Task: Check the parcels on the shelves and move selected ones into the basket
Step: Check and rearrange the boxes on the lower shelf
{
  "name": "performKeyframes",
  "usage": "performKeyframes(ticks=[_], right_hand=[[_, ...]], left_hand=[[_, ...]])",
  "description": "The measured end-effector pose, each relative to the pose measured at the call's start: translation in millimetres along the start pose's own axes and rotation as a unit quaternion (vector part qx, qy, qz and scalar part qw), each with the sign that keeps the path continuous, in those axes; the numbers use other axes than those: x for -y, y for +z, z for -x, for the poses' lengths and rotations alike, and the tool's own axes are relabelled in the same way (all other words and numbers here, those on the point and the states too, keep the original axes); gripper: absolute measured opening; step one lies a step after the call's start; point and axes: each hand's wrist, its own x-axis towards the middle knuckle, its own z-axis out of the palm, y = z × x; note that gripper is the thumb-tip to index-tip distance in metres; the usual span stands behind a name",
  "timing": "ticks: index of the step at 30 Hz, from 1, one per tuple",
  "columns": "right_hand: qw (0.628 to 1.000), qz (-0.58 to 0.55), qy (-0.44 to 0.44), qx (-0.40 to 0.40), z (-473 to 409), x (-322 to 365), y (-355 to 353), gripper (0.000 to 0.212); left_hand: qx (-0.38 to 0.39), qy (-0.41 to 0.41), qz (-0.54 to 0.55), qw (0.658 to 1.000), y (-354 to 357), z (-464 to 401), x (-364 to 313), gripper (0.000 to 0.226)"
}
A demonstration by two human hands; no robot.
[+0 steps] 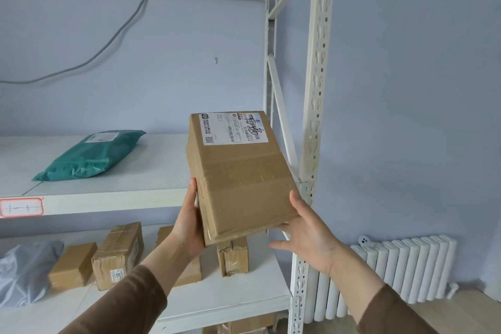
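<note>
Two hands are up on one cardboard box [238, 176] in the middle of the frame, held tilted in the air in front of the white metal shelving [315, 89], its shipping label [234, 128] facing up toward the camera. The left hand [189, 222] grips the box's lower left edge, thumb along the side and fingers tucked underneath; the right hand [306, 228] supports the lower right corner, thumb up the side, fingers spread beneath and partly hidden by the box. Left of centre on the upper shelf board [108, 168], a teal poly mailer [92, 154] lies flat with its own label showing. Lower left, the shelf below carries a grey soft bag [24, 266] and a row of small cardboard boxes [116, 255], some standing behind the raised arms. Lower right, a white radiator [401, 271] sits against the blue wall. No basket is visible anywhere in this view, so where the parcel has to go cannot be told from here. This reads as the checking step: the label is turned up for reading. To do it well, keep the box tilted so the printed and handwritten text stays readable, keep both hands under the lower edge since the weight hangs there, and hold it clear of the shelf upright just to its right. If it is a chosen one, carrying it two-handed and level would be the safer way down.
</note>
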Motion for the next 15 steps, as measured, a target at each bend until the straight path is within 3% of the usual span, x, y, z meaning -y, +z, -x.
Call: performKeyframes(ticks=[3,5,7,9,13,15], right_hand=[[0.994,-0.090,-0.003,-0.069,-13,5,7,0.076],[0.987,-0.121,-0.016,-0.105,-23,17,12,0.061],[0.985,-0.090,-0.032,-0.146,-37,36,13,0.056],[0.980,-0.037,-0.032,-0.191,-54,57,16,0.059],[0.976,0.022,-0.006,-0.217,-93,88,28,0.049],[0.976,0.040,0.002,-0.213,-113,98,37,0.046]], left_hand=[[-0.034,0.009,-0.072,0.997,6,-2,-14,0.070],[-0.075,0.060,-0.113,0.989,5,-6,-24,0.067],[-0.108,0.146,-0.186,0.966,3,-7,-35,0.068],[-0.086,0.207,-0.230,0.947,6,-6,-46,0.071],[0.031,0.141,-0.289,0.946,19,-27,-69,0.086],[0.043,0.113,-0.291,0.949,28,-46,-79,0.081]])
